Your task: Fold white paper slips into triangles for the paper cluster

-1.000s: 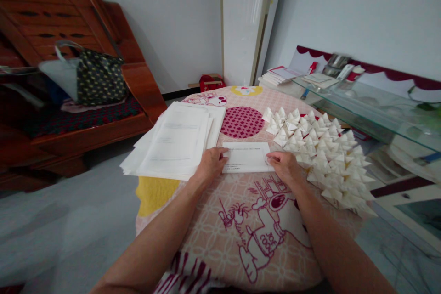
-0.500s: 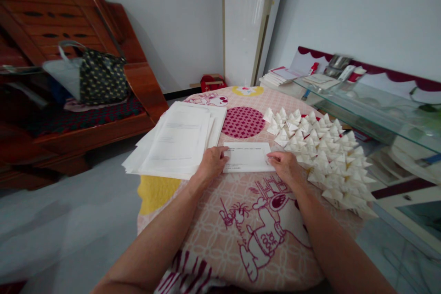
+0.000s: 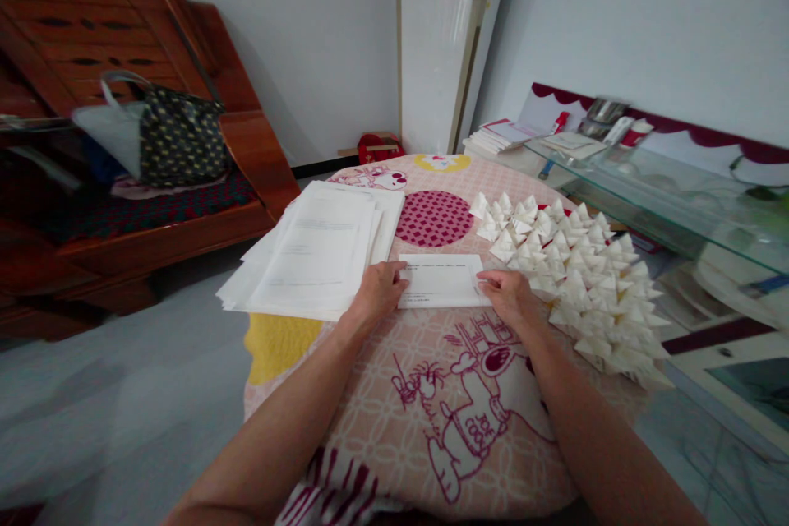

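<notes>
A folded sheet of white paper (image 3: 442,283) with printed lines lies flat on the table in front of me, its long side running left to right. My left hand (image 3: 380,289) is closed on its left end, thumb and fingers at the edge. At the right end, my right hand (image 3: 506,291) pinches the paper's edge. Just left of my left hand is a loose stack of printed white sheets (image 3: 308,251). Beyond my right hand stand many pointed folded-paper pieces (image 3: 573,271), packed close together in rows.
A pink patterned cloth (image 3: 394,403) covers the round table. To the right, a glass shelf (image 3: 653,201) holds papers and small items. A wooden bench (image 3: 246,156) with a dotted bag (image 3: 182,136) stands at the left. A tall white cabinet-like unit (image 3: 435,57) fills the far corner.
Both hands keep hold of the folded paper in nearly the same place. The whole view has shifted very slightly.
</notes>
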`<state>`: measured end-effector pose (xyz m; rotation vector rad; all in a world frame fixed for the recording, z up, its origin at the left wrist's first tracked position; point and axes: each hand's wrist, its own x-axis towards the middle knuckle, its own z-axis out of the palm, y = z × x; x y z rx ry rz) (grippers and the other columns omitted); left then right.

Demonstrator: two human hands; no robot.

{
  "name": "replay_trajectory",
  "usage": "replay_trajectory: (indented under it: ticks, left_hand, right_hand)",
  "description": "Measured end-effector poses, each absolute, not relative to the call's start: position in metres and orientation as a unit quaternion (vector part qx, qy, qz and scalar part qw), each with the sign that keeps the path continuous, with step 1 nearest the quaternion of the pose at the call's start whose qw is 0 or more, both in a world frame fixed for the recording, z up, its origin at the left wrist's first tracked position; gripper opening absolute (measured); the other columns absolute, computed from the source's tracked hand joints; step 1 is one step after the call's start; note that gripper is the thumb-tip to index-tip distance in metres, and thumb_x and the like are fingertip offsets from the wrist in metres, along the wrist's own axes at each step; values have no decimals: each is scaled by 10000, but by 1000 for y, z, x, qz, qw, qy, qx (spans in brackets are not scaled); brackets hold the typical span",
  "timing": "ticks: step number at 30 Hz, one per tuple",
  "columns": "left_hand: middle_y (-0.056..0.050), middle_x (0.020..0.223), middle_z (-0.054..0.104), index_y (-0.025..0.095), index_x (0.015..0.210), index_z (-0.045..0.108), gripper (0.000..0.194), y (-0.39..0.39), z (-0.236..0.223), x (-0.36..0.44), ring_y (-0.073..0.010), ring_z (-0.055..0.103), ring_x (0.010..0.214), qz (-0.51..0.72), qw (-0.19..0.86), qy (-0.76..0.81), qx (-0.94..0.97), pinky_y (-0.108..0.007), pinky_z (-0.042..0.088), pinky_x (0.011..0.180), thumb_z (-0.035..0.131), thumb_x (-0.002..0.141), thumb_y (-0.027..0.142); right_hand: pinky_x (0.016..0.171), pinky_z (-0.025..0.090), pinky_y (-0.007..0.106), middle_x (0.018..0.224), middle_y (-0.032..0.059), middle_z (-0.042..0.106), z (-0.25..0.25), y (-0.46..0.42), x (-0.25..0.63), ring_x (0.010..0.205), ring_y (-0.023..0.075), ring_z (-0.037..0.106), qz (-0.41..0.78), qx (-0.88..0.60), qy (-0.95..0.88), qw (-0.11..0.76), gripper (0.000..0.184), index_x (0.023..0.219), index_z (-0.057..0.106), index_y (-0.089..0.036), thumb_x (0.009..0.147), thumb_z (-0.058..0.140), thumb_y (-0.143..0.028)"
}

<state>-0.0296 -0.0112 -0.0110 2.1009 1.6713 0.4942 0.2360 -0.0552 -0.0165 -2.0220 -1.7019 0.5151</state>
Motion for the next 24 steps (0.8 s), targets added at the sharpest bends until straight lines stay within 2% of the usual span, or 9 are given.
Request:
replay_trajectory:
  ticks: [7,12,18,24]
  left_hand:
    - [-35,748,711,133,1269,728,432,-12,-11,-29,-194,666,775,179,206,600,752,-298,531,854,609,855,162]
    - [-59,783,724,104,1292,711,435,-13,-10,-27,-207,674,807,167,193,603,756,-310,522,882,602,874,155]
    - [-104,915,756,109,1350,673,450,-15,-5,-24,-237,697,915,117,166,606,769,-317,508,933,589,913,169]
    - [-153,1039,748,106,1358,663,441,-17,-3,-21,-278,687,1041,72,121,605,784,-355,501,982,561,938,193]
  right_hand:
    - [836,543,300,971,73,801,-14,-55,234,901,218,736,189,-734,-615,216,344,1153,798,-194,867,613,-240]
    - [814,540,305,984,96,798,-11,-53,232,893,231,736,186,-748,-606,195,355,1180,792,-172,881,612,-238]
    - [801,534,289,1006,98,800,-7,-54,228,886,223,737,167,-758,-606,177,352,1194,788,-183,893,615,-239]
    - [852,525,311,1044,110,800,-5,-57,225,946,248,739,133,-757,-621,156,337,1196,793,-206,913,616,-251]
